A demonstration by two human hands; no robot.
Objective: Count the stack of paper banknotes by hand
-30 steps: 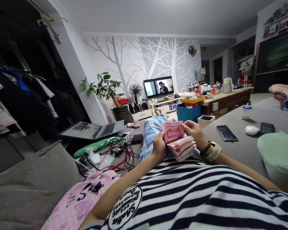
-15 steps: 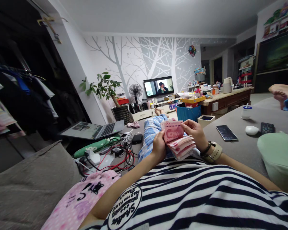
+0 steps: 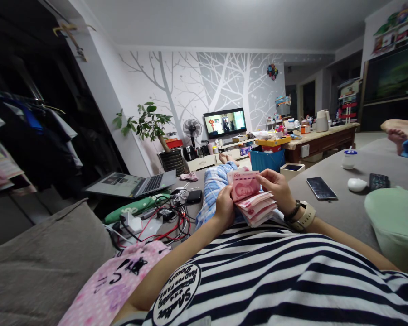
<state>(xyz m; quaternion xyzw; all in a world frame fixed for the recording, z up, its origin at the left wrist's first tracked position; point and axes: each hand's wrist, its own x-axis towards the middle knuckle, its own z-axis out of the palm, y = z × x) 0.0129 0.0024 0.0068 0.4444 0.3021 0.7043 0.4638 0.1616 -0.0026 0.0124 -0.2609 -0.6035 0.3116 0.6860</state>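
A folded wad of red 100 banknotes (image 3: 245, 187) is held over my lap, its lower part fanned out toward my striped shirt (image 3: 279, 267). My left hand (image 3: 225, 206) is closed around the wad's left edge, thumb on the front. At the upper right corner, my right hand (image 3: 275, 186) pinches the top of a note between thumb and fingers. A beige watch (image 3: 306, 216) and a dark bracelet are on my right wrist. Under the notes lie my legs in blue checked trousers (image 3: 212, 185).
On the left are a laptop (image 3: 132, 184), tangled cables (image 3: 177, 222) and a pink blanket (image 3: 119, 280). To the right, a phone (image 3: 321, 188), a white mouse (image 3: 357, 184), a black remote (image 3: 379, 181) and a small cup (image 3: 349, 159) lie on the grey sofa. Another person's foot (image 3: 396, 135) shows at far right.
Both hands and the banknotes stay almost exactly where they were. The picture on the television has changed.
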